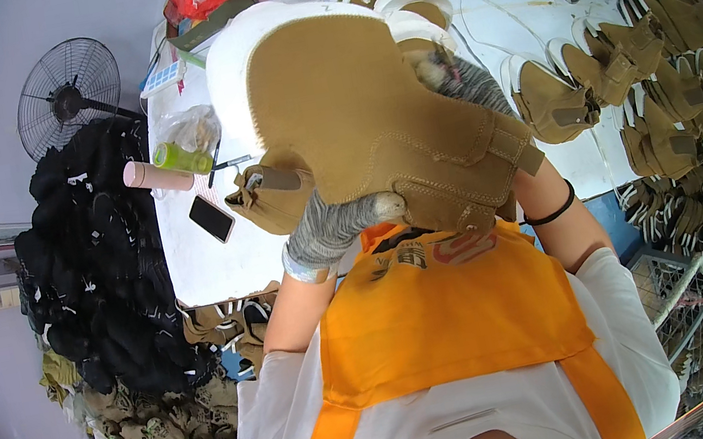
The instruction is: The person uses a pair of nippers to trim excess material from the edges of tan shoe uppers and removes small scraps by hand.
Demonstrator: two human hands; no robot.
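Note:
A brown boot upper [338, 90] with a white toe edge and stitched seams is held up in front of me over the table. My left hand [335, 230], in a grey knitted glove, grips its lower edge with the thumb on top; its other fingers are hidden underneath. At the upper's right side is my right hand [463, 79], also gloved, closed against the edge and partly hidden by the material. Just left of the upper, a folded brown piece [274, 197] with a dark tab shows; whether it is joined to the upper, I cannot tell.
On the white table [203, 283] lie a phone [211, 219], a pink bottle [158, 176], a green-lidded container [183, 158] and a pen [231, 162]. More brown uppers [549, 105] line the right and far side. A fan [68, 98] and black piled items [101, 264] stand left.

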